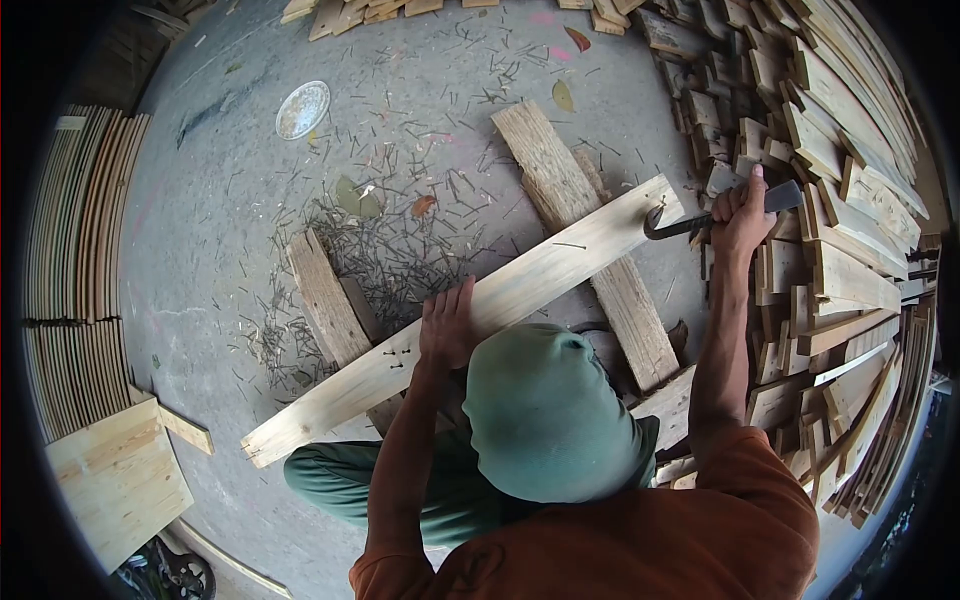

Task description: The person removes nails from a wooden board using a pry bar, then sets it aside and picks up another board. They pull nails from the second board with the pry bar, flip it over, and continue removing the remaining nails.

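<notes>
A long pale wooden plank (560, 262) lies slantwise across two rough wooden supports (545, 160). Several nails (397, 352) stick out of its face towards the lower left, and one bent nail lies nearer the upper right. My left hand (447, 325) grips the plank around its middle, fingers over the far edge. In my right hand (742, 218) is a dark crowbar (685, 228), its curved hook resting at a nail close to the plank's upper right end. The thumb lies along the bar. My left palm is partly hidden.
Loose nails (380, 240) and dry leaves are strewn over the concrete floor (220, 200). A round whitish dish (303, 110) sits beyond them. Stacked boards rise at the right (850, 270) and left (85, 220). A plywood panel (120, 480) stands at the lower left.
</notes>
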The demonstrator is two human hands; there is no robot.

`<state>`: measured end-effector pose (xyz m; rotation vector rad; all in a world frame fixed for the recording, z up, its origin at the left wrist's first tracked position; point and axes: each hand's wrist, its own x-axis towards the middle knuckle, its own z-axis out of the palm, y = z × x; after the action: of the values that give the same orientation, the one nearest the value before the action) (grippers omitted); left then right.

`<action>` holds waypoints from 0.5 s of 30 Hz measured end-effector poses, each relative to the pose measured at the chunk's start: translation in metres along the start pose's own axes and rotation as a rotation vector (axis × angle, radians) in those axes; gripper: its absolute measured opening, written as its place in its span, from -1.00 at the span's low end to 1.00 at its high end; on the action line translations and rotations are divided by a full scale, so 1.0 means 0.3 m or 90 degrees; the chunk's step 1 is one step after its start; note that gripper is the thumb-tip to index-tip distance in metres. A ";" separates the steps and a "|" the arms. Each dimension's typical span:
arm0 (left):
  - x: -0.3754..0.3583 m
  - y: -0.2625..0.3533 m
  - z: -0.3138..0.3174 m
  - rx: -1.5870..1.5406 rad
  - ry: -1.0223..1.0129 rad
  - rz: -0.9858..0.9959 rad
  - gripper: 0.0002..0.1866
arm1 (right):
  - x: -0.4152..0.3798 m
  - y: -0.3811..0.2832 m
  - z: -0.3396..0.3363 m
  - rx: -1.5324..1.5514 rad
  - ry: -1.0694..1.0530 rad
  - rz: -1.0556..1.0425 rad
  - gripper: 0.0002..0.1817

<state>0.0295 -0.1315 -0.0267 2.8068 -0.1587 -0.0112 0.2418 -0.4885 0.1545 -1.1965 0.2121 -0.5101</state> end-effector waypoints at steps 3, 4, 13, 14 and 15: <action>0.000 -0.001 -0.002 0.002 -0.012 -0.008 0.08 | 0.002 -0.008 0.041 -0.029 0.014 -0.033 -0.49; 0.002 -0.008 0.010 0.021 -0.005 0.000 0.08 | 0.003 -0.009 0.061 -0.054 0.021 -0.053 -0.48; -0.014 -0.047 0.026 0.054 0.017 -0.016 0.10 | -0.388 0.307 0.233 -0.400 -0.280 -0.443 -0.58; 0.020 -0.040 -0.001 0.009 0.017 -0.052 0.10 | -0.355 0.276 0.220 -0.381 -0.270 -0.405 -0.55; 0.033 -0.031 -0.025 0.001 0.004 -0.077 0.10 | -0.328 0.295 0.190 -0.335 -0.239 -0.416 -0.52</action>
<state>0.0405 -0.1215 -0.0224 2.8140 0.0124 -0.0312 0.2039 -0.3695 0.0826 -1.8606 -0.4097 -0.8080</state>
